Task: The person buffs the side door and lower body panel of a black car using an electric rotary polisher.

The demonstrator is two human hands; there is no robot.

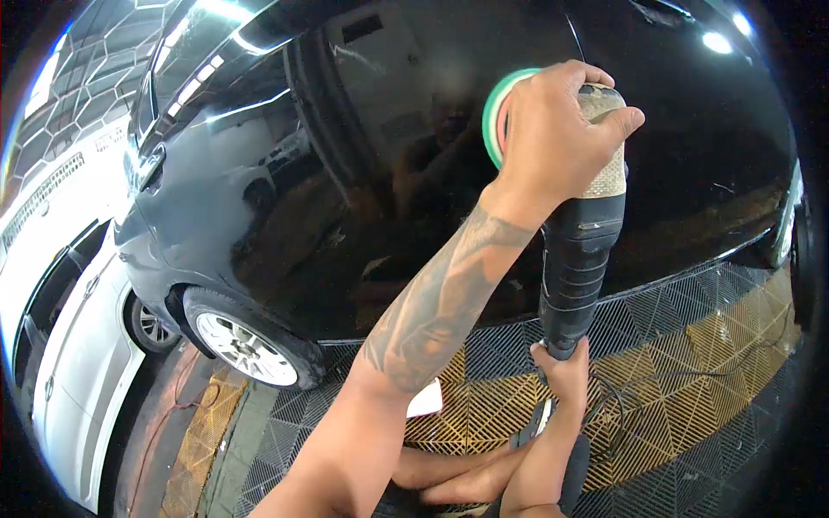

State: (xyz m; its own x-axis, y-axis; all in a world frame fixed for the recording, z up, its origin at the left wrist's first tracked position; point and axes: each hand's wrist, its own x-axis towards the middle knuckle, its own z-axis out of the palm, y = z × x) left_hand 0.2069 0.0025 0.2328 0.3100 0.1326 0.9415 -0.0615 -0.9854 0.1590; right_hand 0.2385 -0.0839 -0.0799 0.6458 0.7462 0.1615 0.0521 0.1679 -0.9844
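A black polisher (583,259) with tan mesh-like wrapping near its head is held against the side of a glossy black car (389,173). My left hand (561,129), on the tattooed arm, is wrapped over the polisher's head. Beside it, the round pad (496,116), green-edged with white and pink rings, faces the car panel and is partly hidden by this hand. Lower down, my right hand (566,371) grips the rear end of the polisher's body.
The car's front wheel (246,345) is at lower left. A white car (78,345) stands farther left. Black and yellow grid tiles (656,414) cover the floor, with a dark cable (613,406) lying on them. A white object (426,399) shows beside my left forearm.
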